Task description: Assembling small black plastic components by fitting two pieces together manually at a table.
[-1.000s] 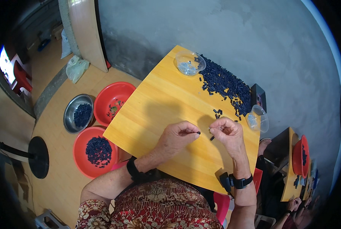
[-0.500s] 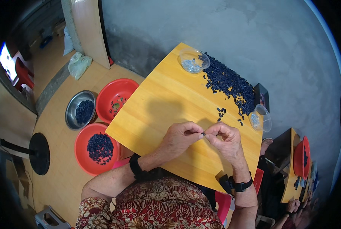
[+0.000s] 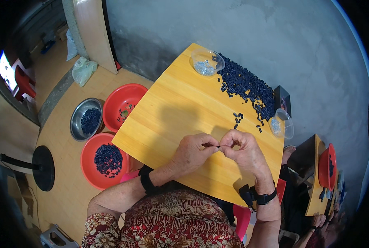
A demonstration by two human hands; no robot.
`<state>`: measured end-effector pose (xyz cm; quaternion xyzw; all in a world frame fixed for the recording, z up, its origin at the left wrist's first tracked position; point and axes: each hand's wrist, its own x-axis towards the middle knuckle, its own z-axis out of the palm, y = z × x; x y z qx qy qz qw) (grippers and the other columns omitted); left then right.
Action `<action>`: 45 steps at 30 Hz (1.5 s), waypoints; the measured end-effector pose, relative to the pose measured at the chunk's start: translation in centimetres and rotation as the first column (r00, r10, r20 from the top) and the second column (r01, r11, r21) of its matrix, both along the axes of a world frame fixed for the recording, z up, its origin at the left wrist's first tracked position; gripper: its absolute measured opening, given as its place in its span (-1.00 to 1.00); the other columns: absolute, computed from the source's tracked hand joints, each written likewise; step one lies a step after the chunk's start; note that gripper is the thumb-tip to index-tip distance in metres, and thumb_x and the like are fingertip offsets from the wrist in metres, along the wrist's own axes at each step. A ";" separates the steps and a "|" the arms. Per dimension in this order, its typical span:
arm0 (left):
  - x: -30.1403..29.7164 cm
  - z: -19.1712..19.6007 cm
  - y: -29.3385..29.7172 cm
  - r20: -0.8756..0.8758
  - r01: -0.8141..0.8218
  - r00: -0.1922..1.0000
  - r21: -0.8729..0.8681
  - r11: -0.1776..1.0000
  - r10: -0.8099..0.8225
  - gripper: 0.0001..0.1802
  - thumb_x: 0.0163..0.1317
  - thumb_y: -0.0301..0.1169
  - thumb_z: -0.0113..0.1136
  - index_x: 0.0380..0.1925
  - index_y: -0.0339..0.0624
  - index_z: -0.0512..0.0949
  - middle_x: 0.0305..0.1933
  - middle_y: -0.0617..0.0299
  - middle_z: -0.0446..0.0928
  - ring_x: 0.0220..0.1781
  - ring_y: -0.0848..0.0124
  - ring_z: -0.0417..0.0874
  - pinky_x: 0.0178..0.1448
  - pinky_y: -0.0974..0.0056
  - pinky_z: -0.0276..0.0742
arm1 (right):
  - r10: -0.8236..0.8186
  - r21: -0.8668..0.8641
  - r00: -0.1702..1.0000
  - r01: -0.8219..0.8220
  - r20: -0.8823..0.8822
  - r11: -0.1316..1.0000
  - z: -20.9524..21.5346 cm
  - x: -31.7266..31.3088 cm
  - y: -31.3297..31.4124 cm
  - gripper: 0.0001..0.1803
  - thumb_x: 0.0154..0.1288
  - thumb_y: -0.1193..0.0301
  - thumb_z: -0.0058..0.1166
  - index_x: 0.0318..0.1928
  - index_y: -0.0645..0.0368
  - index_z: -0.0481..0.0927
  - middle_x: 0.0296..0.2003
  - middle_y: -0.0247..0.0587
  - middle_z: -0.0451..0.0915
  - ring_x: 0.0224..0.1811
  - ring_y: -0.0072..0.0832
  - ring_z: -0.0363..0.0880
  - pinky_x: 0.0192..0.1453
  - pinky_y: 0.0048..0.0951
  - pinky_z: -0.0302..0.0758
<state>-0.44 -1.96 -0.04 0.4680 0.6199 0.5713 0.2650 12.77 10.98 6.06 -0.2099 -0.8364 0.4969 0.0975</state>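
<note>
Over the near part of the yellow wooden table (image 3: 155, 120), my left hand (image 3: 196, 149) pinches a tiny black piece (image 3: 218, 146) between thumb and forefinger. My right hand (image 3: 243, 149) is closed in a pinch at the piece's other end, its fingertips meeting those of the left. Most of the piece is hidden by the fingers, so its exact shape cannot be made out. Beyond my hands lies a large heap of short black cylindrical pieces (image 3: 248, 84). A few loose black pieces (image 3: 237, 120) rest nearer, just past my right hand.
Clear plastic bowls with small silvery parts stand at the far edge (image 3: 205, 68) and right edge (image 3: 276, 127). Left on the floor are red basins (image 3: 87, 169) (image 3: 139, 89) and a steel bowl (image 3: 75, 124). Another person's hands (image 3: 318, 221) show at a table on the right.
My right hand's fingers have shifted slightly and bent more around the pinch. The black piece shows less between the fingertips. The whole view has moved a little.
</note>
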 end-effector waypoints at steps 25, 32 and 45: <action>0.2 -0.6 0.2 0.665 0.150 0.729 0.077 0.986 -0.162 -0.82 0.26 -0.42 0.22 -0.24 -0.34 0.63 -0.28 0.27 0.61 -0.21 0.55 0.56 -0.04 0.42 0.48 | 0.033 0.525 0.905 0.215 -0.424 0.823 -2.9 0.9 -2.6 -0.75 0.05 0.64 0.26 -0.20 0.28 0.62 -0.29 -0.04 0.61 -0.28 -0.14 0.58 -0.18 -0.28 0.52; -0.6 -0.3 0.0 0.808 0.185 0.567 0.068 0.980 -0.163 -0.82 0.30 -0.39 0.23 -0.17 -0.23 0.61 -0.18 0.25 0.61 -0.09 0.51 0.61 0.10 0.39 0.52 | 0.022 0.562 0.909 0.238 -0.416 0.792 -2.7 0.6 -2.9 -0.62 0.00 0.60 0.36 -0.11 0.24 0.59 -0.24 -0.08 0.60 -0.21 -0.16 0.56 -0.14 -0.25 0.48; -0.1 -0.3 0.0 0.792 0.250 0.592 -0.008 0.968 -0.146 -0.82 0.29 -0.33 0.25 -0.18 -0.15 0.62 -0.17 0.38 0.59 -0.09 0.62 0.54 0.05 0.47 0.45 | 0.156 0.751 0.892 0.250 -0.424 0.611 -2.7 0.7 -2.5 -0.66 -0.08 0.63 0.34 -0.22 0.22 0.56 -0.32 -0.14 0.56 -0.29 -0.20 0.53 -0.16 -0.24 0.43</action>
